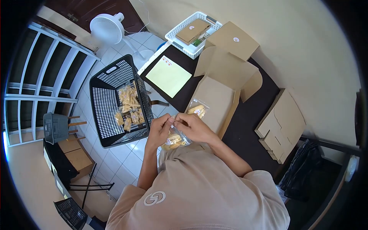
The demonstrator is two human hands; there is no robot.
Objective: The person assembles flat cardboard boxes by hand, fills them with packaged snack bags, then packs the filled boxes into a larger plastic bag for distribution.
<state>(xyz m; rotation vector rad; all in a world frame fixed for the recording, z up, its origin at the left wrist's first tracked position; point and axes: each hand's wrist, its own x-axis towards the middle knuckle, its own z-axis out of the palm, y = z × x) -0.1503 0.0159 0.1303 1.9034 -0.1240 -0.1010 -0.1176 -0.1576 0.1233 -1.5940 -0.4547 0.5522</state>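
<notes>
My left hand (pixel 159 131) and my right hand (pixel 191 126) are close together in front of my chest, both pinching the top edge of a clear plastic bag of yellow snacks (pixel 176 141). The bag hangs below my fingers. Just beyond my right hand, a second snack bag (pixel 197 110) lies at the near-left part of an open cardboard box (pixel 214 96), whose lid and side flaps stand up. Left of my hands, a black plastic basket (pixel 103 97) holds several more snack bags (pixel 129 103).
A sheet of round stickers (pixel 168 76) lies on the dark table (pixel 249 130). Behind it, a white basket (pixel 182 27) holds a folded box and small items. Flattened cardboard boxes (pixel 281 124) are stacked at the right. A white fan (pixel 107 30) stands on the tiled floor.
</notes>
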